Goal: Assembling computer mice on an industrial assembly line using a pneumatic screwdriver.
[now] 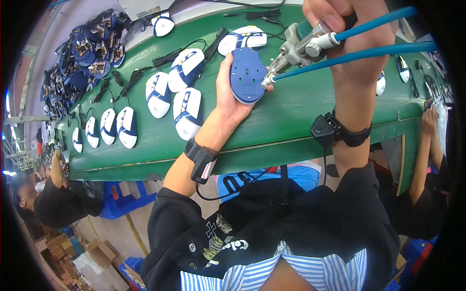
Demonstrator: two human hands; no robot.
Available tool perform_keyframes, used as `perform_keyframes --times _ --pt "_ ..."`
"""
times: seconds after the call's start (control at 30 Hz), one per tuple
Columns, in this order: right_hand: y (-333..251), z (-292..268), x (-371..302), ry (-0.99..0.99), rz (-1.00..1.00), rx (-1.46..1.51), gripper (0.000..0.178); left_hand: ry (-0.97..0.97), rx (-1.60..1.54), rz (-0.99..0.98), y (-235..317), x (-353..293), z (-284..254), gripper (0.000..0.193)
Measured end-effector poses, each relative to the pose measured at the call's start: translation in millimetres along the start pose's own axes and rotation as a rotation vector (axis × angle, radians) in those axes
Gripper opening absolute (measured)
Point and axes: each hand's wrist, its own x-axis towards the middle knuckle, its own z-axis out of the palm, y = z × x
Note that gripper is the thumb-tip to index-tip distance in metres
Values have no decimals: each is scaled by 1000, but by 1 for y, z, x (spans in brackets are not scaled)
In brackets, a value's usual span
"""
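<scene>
My left hand (230,99) is closed around a computer mouse (246,72), whose flat blue underside with small screw holes faces up. In my right hand (363,43), gripped from above, is a metal air-powered gun (302,52) with two blue hoses (374,50) running off to the right. Its narrow tip is at the right edge of the mouse, close to my left fingertips; whether it touches the shell I cannot tell. Just left of my left hand, white-and-blue mice (187,112) lie top side up, and another mouse (242,40) lies beyond the held one.
The green workbench (272,128) carries a row of mice (127,127) at the left, with black cables (127,83) behind them. A heap of blue mouse parts (83,53) is piled at the far left. Co-workers (48,196) sit at both sides.
</scene>
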Motion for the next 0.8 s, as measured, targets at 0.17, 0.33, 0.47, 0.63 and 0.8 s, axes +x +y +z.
perform_keyframes --times 0.17,0.33,0.47,0.63,0.8 --pt "6 -4 4 -74 -5 57 12 -27 1 -15 6 3 2 57" --pt "-9 -3 0 2 121 -80 6 -33 21 -27 -1 3 11 54" --pt "-16 -27 22 -174 -146 -8 8 -9 73 -9 1 -2 37 52" --pt "-105 -51 38 34 -392 -105 16 -106 408 84 -15 1 74 58" --pt "-158 -95 40 75 -181 -166 13 -171 1426 374 -47 20 134 95"
